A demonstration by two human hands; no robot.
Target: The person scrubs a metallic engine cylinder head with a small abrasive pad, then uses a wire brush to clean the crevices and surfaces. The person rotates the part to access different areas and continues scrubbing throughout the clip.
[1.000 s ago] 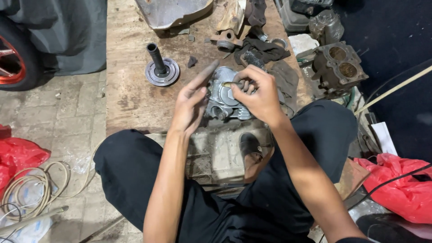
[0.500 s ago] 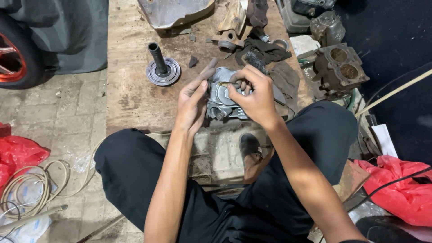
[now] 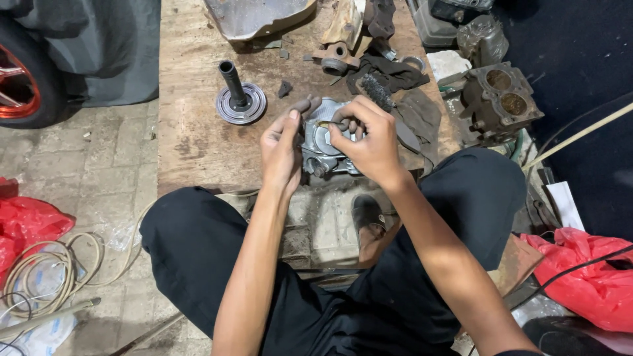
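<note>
Both hands working over the silvery metal engine casing (image 3: 323,148) near the front edge of the wooden counter (image 3: 191,132): left hand (image 3: 282,148) braced on its left side with fingers loose, right hand (image 3: 369,142) pinched shut on a small thin part (image 3: 324,123), too small to identify, at the casing's top. Best kept steady with the left, feeding the part in straight and gently. No readable labels; red plastic bags (image 3: 587,280) on the floor at both sides, pale block (image 3: 448,64) toward the counter's far right.

left hand (image 3: 282,150) and right hand (image 3: 370,140) pinching together
</note>
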